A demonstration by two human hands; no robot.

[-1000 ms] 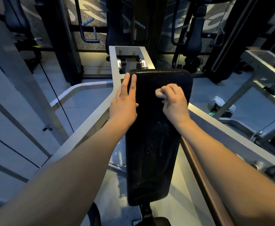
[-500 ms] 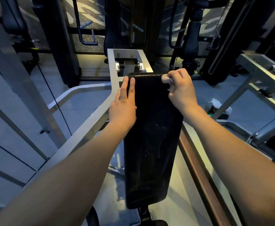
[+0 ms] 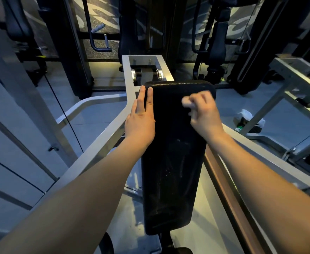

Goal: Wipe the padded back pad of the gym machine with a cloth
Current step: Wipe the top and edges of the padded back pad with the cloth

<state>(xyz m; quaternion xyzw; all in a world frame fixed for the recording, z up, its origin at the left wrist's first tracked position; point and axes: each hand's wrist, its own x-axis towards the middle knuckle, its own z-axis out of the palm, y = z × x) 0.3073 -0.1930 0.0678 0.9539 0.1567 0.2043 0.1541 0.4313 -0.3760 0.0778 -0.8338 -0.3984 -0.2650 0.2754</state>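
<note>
While right hand clutches cloth high on the pad and left hand lies flat on its edge, the tiny wad may skip lower streaks.

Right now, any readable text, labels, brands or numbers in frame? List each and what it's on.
None readable.
Black back pad: no text or logo shows.
Cloth: motion-blurred, no print seen.
Silver frame: no label shows.
Bag on the floor: green patch inside, too small and blurred to read.
Wall pattern: swirls, not letters.
</note>
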